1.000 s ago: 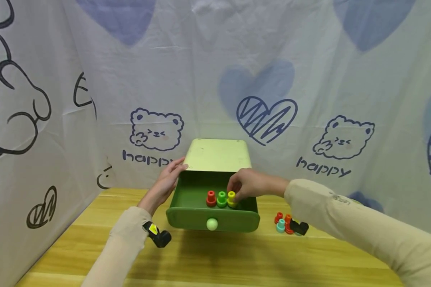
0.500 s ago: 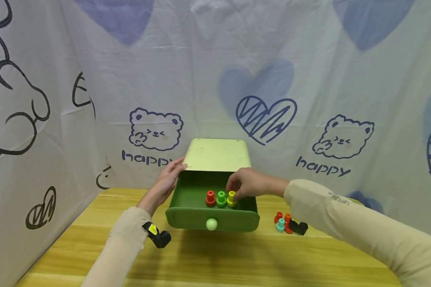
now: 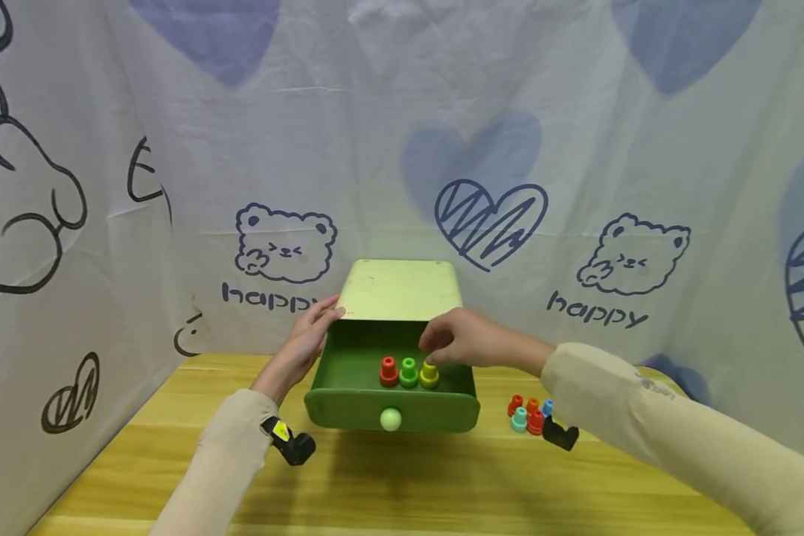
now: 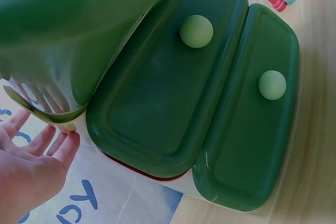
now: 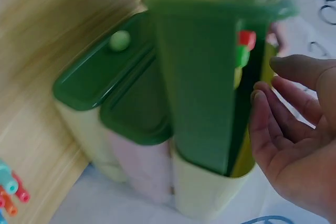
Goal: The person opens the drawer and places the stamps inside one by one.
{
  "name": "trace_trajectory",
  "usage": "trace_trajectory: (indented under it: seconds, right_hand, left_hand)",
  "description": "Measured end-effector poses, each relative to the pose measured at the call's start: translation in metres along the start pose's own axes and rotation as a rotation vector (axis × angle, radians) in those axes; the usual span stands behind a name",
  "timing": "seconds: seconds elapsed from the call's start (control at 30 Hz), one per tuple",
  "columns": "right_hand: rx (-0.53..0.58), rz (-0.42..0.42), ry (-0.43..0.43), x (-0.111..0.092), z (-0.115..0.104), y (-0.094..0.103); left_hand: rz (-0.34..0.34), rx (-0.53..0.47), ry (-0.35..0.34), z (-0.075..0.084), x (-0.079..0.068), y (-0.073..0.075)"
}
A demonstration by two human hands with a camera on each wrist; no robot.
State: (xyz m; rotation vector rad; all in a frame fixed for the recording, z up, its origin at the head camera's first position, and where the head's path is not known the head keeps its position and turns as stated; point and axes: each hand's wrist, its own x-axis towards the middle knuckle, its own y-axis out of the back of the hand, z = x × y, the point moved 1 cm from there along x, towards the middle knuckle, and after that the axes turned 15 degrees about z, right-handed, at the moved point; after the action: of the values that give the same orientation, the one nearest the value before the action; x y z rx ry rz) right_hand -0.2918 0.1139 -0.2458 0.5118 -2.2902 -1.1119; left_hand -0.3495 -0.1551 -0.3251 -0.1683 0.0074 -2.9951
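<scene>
A small cabinet with a pale yellow-green top (image 3: pixel 402 286) has its uppermost green drawer (image 3: pixel 348 409) pulled out. In the drawer, red (image 3: pixel 388 372), green (image 3: pixel 409 374) and yellow (image 3: pixel 429 376) stepped plastic pegs stand upright in a row near the front. My right hand (image 3: pixel 465 339) hovers just over the yellow peg; in the right wrist view its thumb and fingers are apart and hold nothing. My left hand (image 3: pixel 304 342) rests against the cabinet's upper left side, fingers (image 4: pixel 65 150) stretched along its wall in the left wrist view.
On the wooden table, right of the cabinet, several more pegs in red, orange, blue and turquoise (image 3: pixel 519 420) stand in a cluster. Two lower drawers with round knobs (image 4: pixel 196 31) are closed. A printed white cloth (image 3: pixel 402 149) hangs behind.
My right hand has let go of the yellow peg and lifted slightly from it. The left hand stays on the cabinet. The head view has shifted a little.
</scene>
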Motion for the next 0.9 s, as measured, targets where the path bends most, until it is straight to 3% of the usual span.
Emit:
trace_trajectory:
  seconds: [0.2, 0.47, 0.63, 0.9]
  right_hand:
    - [0.049, 0.121, -0.027, -0.018, -0.018, 0.004]
    - [0.144, 0.382, -0.019, -0.055, -0.044, -0.012]
    - [0.274, 0.411, -0.033, -0.072, -0.053, -0.028]
    - [0.262, 0.432, -0.038, -0.088, -0.053, -0.062]
  left_hand:
    - [-0.005, -0.012, 0.002, 0.001, -0.001, 0.001]
    - [-0.016, -0.024, 0.0, 0.0, -0.001, 0.0]
    - [-0.014, -0.024, -0.001, 0.001, -0.001, 0.001]
    - [-0.018, -0.028, 0.006, 0.002, -0.003, 0.0]
